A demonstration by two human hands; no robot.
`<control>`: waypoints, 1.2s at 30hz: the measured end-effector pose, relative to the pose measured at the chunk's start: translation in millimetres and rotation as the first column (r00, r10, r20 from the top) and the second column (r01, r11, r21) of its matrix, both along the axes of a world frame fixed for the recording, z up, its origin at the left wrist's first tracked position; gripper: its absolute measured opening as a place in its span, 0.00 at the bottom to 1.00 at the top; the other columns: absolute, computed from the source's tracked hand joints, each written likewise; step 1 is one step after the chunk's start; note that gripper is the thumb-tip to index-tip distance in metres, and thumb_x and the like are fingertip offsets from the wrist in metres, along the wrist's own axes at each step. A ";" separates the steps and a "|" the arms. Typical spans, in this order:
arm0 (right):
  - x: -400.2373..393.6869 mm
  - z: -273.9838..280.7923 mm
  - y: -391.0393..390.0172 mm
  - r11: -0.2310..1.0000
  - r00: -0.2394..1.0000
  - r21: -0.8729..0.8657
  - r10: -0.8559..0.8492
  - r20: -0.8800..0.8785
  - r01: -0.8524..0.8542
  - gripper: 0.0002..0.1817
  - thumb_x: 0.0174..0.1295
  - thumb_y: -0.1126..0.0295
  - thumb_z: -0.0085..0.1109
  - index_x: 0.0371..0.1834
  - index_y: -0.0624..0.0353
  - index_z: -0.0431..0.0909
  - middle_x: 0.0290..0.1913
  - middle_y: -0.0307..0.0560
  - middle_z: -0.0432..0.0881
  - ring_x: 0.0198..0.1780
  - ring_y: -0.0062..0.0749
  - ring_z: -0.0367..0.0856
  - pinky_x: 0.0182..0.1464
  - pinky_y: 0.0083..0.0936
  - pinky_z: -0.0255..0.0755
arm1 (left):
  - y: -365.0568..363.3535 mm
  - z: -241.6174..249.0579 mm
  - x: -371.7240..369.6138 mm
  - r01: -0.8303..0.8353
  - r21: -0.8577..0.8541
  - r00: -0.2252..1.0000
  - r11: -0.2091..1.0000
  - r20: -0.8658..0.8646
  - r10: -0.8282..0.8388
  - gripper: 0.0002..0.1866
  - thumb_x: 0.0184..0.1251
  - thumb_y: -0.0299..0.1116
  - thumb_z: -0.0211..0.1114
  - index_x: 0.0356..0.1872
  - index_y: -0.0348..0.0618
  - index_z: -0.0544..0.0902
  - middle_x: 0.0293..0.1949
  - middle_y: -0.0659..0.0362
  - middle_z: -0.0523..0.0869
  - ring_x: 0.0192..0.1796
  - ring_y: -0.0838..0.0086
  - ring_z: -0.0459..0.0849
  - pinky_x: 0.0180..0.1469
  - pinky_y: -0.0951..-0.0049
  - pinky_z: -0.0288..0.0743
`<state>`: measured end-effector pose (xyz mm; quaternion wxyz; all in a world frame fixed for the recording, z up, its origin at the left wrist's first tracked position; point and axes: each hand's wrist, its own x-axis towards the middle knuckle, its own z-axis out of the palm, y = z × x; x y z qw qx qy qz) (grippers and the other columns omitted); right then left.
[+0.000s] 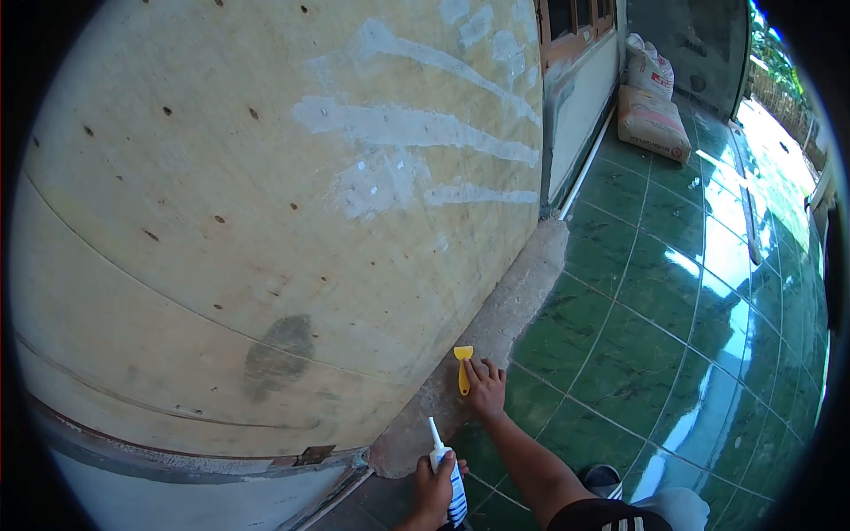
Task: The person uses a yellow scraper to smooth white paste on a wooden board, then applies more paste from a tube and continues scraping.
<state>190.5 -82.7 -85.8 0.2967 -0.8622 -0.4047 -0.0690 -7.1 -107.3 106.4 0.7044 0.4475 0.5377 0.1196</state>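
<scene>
My left hand (pixel 434 487) is closed around a white tube (pixel 457 496) with blue markings, its long white nozzle pointing up. To the right, my right hand (pixel 484 389) touches a small yellow scraper (pixel 463 372) at the foot of the wall, over the bare cement strip (pixel 522 292). The fingers of that hand lie against the scraper's right side, its blade pointing away from me; whether they grip it is hard to tell. Beside both hands rises a beige wooden panel (pixel 221 265) with dark spots and whitish smeared patches.
Glossy green floor tiles (pixel 611 372) stretch to the right. A paper sack (pixel 653 124) and a white bag (pixel 649 69) are stacked by the far wall, near a white pipe (pixel 588 166). A foot in a dark sandal (pixel 603 480) shows at the bottom.
</scene>
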 end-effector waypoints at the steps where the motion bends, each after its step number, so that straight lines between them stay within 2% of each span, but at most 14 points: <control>1: 0.2 2.1 -3.6 0.999 1.000 -0.034 0.011 0.001 -0.011 0.35 0.56 0.66 0.66 0.72 0.52 0.78 0.67 0.41 0.82 0.70 0.47 0.75 0.65 0.48 0.66 | 1.9 -1.5 1.8 0.011 -0.012 1.000 1.000 0.008 -0.010 0.17 0.81 0.42 0.63 0.54 0.39 0.72 0.42 0.49 0.89 0.44 0.65 0.91 0.49 0.64 0.84; 5: 8.7 24.2 -6.9 0.984 0.998 -0.167 0.068 0.017 -0.064 0.33 0.60 0.67 0.62 0.74 0.52 0.76 0.66 0.44 0.81 0.68 0.46 0.76 0.66 0.50 0.65 | 8.8 -11.1 10.2 0.033 -0.058 0.997 0.998 0.071 -0.029 0.18 0.81 0.43 0.64 0.54 0.39 0.72 0.43 0.49 0.89 0.44 0.65 0.91 0.50 0.65 0.84; 8: 28.5 36.4 -2.7 0.909 0.982 -0.377 0.190 -0.003 -0.177 0.31 0.65 0.67 0.58 0.75 0.48 0.75 0.61 0.48 0.80 0.66 0.44 0.77 0.66 0.49 0.66 | 17.7 -14.9 18.7 0.069 -0.090 0.996 0.994 0.066 -0.064 0.19 0.81 0.43 0.65 0.54 0.38 0.73 0.43 0.49 0.89 0.44 0.66 0.91 0.50 0.65 0.84; 11: 60.4 59.1 1.1 0.729 0.918 -0.563 0.358 -0.171 -0.389 0.30 0.69 0.68 0.53 0.77 0.44 0.73 0.56 0.51 0.79 0.63 0.43 0.78 0.66 0.47 0.67 | 26.9 -25.1 31.3 0.088 -0.049 0.995 0.995 0.056 -0.085 0.18 0.79 0.44 0.66 0.52 0.39 0.75 0.42 0.51 0.89 0.43 0.66 0.91 0.47 0.66 0.84; 12: 73.1 66.2 1.1 0.661 0.900 -0.617 0.374 -0.224 -0.428 0.31 0.70 0.69 0.53 0.78 0.41 0.71 0.61 0.52 0.79 0.64 0.46 0.81 0.65 0.46 0.72 | 28.2 -36.4 36.5 0.075 -0.016 0.995 0.997 0.072 -0.073 0.18 0.79 0.45 0.67 0.50 0.39 0.76 0.40 0.53 0.90 0.40 0.68 0.91 0.44 0.67 0.84; 16: 112.7 102.6 -4.4 0.437 0.865 -0.751 0.331 -0.377 -0.495 0.33 0.67 0.69 0.59 0.78 0.43 0.70 0.63 0.55 0.81 0.64 0.52 0.84 0.63 0.43 0.79 | 42.3 -22.4 59.0 0.156 -0.047 0.988 0.987 0.014 -0.156 0.17 0.78 0.45 0.67 0.45 0.38 0.83 0.33 0.58 0.89 0.36 0.74 0.88 0.42 0.68 0.80; 19: 137.2 124.3 -10.8 0.156 0.790 -0.836 0.454 -0.412 -0.526 0.30 0.67 0.66 0.59 0.75 0.44 0.74 0.63 0.54 0.83 0.65 0.49 0.83 0.64 0.44 0.78 | 36.0 -36.5 56.5 0.222 0.032 0.974 0.974 0.033 -0.223 0.18 0.79 0.45 0.66 0.48 0.37 0.82 0.36 0.55 0.90 0.36 0.72 0.90 0.40 0.70 0.82; 21: 149.0 129.7 -31.2 0.187 0.756 -0.801 0.503 -0.419 -0.568 0.27 0.69 0.63 0.57 0.73 0.46 0.77 0.64 0.52 0.83 0.66 0.48 0.83 0.65 0.45 0.78 | 32.2 -54.1 45.1 0.299 0.026 0.954 0.954 -0.034 -0.298 0.18 0.79 0.45 0.66 0.47 0.36 0.83 0.36 0.55 0.90 0.36 0.72 0.90 0.39 0.69 0.84; 23: 152.7 125.0 -61.0 0.224 0.739 -0.748 0.479 -0.474 -0.625 0.26 0.72 0.59 0.55 0.72 0.47 0.78 0.65 0.52 0.83 0.67 0.48 0.82 0.67 0.46 0.76 | 28.9 -61.1 29.3 0.228 -0.048 0.973 0.972 -0.022 -0.229 0.19 0.77 0.47 0.68 0.42 0.37 0.87 0.32 0.57 0.91 0.32 0.73 0.89 0.38 0.68 0.81; 25: 149.5 112.9 -88.0 0.274 0.719 -0.673 0.391 -0.575 -0.687 0.26 0.75 0.54 0.51 0.73 0.47 0.77 0.66 0.54 0.82 0.67 0.50 0.80 0.69 0.47 0.74 | 37.1 -106.1 -2.9 0.364 0.121 0.913 0.924 -0.243 -0.328 0.22 0.76 0.50 0.68 0.41 0.37 0.88 0.33 0.57 0.91 0.33 0.69 0.89 0.40 0.64 0.81; 27: 134.0 85.3 -112.1 0.308 0.686 -0.613 0.351 -0.637 -0.727 0.26 0.76 0.50 0.50 0.71 0.48 0.79 0.66 0.53 0.82 0.67 0.51 0.80 0.70 0.47 0.73 | 37.5 -85.8 -13.7 0.320 0.193 0.899 0.928 -0.372 -0.232 0.24 0.75 0.53 0.68 0.41 0.36 0.88 0.33 0.57 0.91 0.34 0.65 0.90 0.41 0.60 0.81; 31: 102.4 48.1 -141.6 0.316 0.560 -0.468 0.348 -0.752 -0.825 0.28 0.78 0.44 0.48 0.65 0.51 0.82 0.64 0.53 0.83 0.68 0.51 0.80 0.68 0.47 0.75 | 37.8 -72.2 -19.8 0.096 -0.016 0.949 0.995 -0.300 -0.096 0.19 0.80 0.47 0.64 0.46 0.37 0.83 0.35 0.54 0.90 0.34 0.67 0.90 0.38 0.65 0.84; 34: 104.8 30.8 -128.4 0.170 0.404 -0.374 0.542 -0.737 -0.912 0.30 0.80 0.42 0.43 0.62 0.53 0.83 0.61 0.53 0.85 0.62 0.53 0.83 0.65 0.47 0.77 | 40.8 -75.1 8.7 0.090 0.016 0.961 0.996 -0.265 -0.083 0.19 0.81 0.47 0.64 0.48 0.38 0.82 0.35 0.52 0.90 0.34 0.66 0.90 0.39 0.64 0.85; 36: 117.5 39.7 -113.9 0.304 0.373 -0.230 0.596 -0.711 -0.924 0.33 0.81 0.39 0.40 0.59 0.57 0.84 0.57 0.55 0.87 0.56 0.57 0.86 0.62 0.46 0.78 | 48.0 -73.1 52.5 0.083 0.033 0.982 0.996 -0.172 -0.076 0.19 0.81 0.48 0.64 0.48 0.37 0.82 0.35 0.54 0.89 0.34 0.68 0.90 0.39 0.66 0.84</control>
